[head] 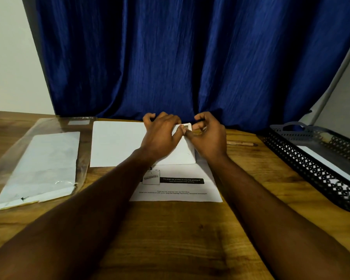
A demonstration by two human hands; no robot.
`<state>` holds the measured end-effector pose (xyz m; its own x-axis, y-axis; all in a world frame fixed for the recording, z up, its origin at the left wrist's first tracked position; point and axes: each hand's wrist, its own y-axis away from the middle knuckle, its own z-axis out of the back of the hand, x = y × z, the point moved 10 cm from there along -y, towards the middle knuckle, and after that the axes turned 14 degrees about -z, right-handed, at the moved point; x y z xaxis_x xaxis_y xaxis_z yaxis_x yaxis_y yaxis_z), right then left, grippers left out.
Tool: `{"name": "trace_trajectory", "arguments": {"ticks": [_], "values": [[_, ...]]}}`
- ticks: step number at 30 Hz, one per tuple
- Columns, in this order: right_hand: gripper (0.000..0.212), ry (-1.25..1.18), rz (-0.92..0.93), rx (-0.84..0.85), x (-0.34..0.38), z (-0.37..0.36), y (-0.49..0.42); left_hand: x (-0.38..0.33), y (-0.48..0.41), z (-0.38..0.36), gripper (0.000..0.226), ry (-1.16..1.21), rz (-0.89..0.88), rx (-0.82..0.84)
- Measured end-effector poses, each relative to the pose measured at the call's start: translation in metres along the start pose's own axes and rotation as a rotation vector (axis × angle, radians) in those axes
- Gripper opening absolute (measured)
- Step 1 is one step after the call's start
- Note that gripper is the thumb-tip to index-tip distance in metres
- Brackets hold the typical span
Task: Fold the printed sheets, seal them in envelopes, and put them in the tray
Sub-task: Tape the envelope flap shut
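A white envelope lies across the middle of the wooden table. My left hand rests on its right part, fingers arched and pressing it down. My right hand pinches a small white tab at the envelope's far right corner, between thumb and forefinger. A printed sheet with a black bar and small text lies partly under the envelope's near edge. The black perforated tray stands at the right with a white envelope inside it.
A clear plastic pack of white envelopes lies at the left. A pen lies between my right hand and the tray. A blue curtain hangs just behind the table's far edge.
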<state>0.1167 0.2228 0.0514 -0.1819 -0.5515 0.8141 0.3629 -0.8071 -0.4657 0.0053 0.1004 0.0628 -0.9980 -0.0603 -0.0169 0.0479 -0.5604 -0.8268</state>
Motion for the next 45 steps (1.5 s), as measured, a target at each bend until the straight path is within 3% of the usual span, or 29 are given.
{"name": "trace_trajectory", "arguments": {"ticks": [3,8,16,18,27,34,40,45], "values": [[0.053,-0.013,-0.045,-0.042,-0.006,0.007,-0.001,0.003,0.000,0.003,0.017,0.016,0.015,-0.014],[0.028,-0.261,-0.202,0.249,-0.018,-0.017,-0.002,0.001,0.001,0.001,0.017,0.035,0.015,-0.003],[0.022,-0.326,-0.257,0.394,-0.023,-0.028,0.001,0.001,0.004,-0.001,0.011,0.069,0.005,0.029],[0.021,-0.317,-0.249,0.406,-0.020,-0.026,0.001,0.002,0.004,-0.001,0.011,0.061,0.010,0.040],[0.022,-0.383,-0.370,0.461,-0.028,-0.032,0.003,0.005,0.004,0.000,0.054,0.171,0.113,0.068],[0.023,-0.305,-0.301,0.490,-0.032,-0.031,0.000,0.010,0.009,-0.011,0.056,0.279,0.177,0.127],[0.021,-0.372,-0.399,0.528,-0.043,-0.038,0.003,0.011,0.013,-0.014,0.053,0.335,0.230,0.145],[0.023,-0.344,-0.375,0.496,-0.040,-0.037,0.002,0.013,0.014,-0.015,0.052,0.368,0.287,0.161]]}}
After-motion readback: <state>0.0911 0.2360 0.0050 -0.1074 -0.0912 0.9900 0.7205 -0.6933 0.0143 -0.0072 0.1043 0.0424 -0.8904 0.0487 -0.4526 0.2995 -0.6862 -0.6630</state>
